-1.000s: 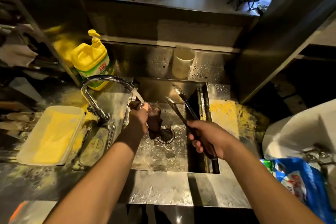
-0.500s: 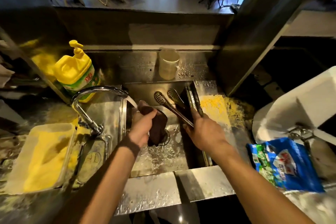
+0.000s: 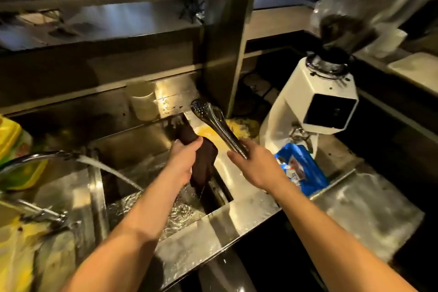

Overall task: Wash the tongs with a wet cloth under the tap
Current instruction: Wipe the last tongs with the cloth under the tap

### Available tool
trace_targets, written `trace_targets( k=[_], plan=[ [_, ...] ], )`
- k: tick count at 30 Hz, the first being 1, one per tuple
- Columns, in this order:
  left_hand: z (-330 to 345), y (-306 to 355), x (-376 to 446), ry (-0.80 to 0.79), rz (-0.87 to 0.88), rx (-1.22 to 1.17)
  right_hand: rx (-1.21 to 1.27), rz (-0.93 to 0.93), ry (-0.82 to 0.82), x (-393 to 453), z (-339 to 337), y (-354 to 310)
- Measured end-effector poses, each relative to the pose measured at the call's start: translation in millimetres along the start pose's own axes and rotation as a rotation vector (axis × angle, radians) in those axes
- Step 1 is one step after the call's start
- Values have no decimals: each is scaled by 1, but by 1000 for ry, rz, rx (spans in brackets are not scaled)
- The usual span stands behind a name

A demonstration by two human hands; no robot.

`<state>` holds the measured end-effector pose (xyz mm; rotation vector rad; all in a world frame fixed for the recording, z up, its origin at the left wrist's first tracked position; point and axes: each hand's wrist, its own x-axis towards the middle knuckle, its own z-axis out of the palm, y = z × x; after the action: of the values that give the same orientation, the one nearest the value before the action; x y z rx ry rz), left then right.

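Note:
My left hand [image 3: 183,160] grips a dark brown wet cloth [image 3: 205,156] above the right side of the steel sink [image 3: 189,244]. In my right hand [image 3: 254,165] are the metal tongs [image 3: 214,122], held by their handle end, jaws closed together and pointing up and away over the counter right of the sink. Cloth and tongs are close but apart. The tap [image 3: 35,157] at the left runs, its stream [image 3: 111,172] falling into the basin left of both hands.
A yellow dish-soap bottle [image 3: 14,147] stands at the far left. A translucent cup [image 3: 143,99] sits on the ledge behind the sink. To the right are a white coffee grinder [image 3: 317,102] and a blue packet [image 3: 302,169]. Yellow light patches the counter.
Both hands moved right, away from the water stream. The tongs were lifted out of the sink and now point up over the counter. The view swung to the right.

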<state>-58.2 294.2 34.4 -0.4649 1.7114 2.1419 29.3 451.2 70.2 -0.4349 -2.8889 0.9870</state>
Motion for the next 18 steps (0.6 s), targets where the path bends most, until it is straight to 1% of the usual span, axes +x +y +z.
trace_targets(
  k=[3, 6, 9, 11, 14, 18],
  plan=[
    [59, -4, -17, -100, 13, 78, 84, 52, 76, -17, -44, 34],
    [112, -11, -38, -207, 31, 102, 149, 111, 147, -33, -80, 67],
    [180, -23, -66, -336, 63, 129, 234, 191, 240, -55, -125, 111],
    [214, -32, -81, -414, 85, 138, 293, 244, 270, -66, -149, 134],
    [274, -51, -106, -528, 83, 180, 341, 338, 335, -87, -191, 180],
    [334, -75, -124, -596, 17, 151, 511, 434, 359, -99, -230, 220]
  ],
)
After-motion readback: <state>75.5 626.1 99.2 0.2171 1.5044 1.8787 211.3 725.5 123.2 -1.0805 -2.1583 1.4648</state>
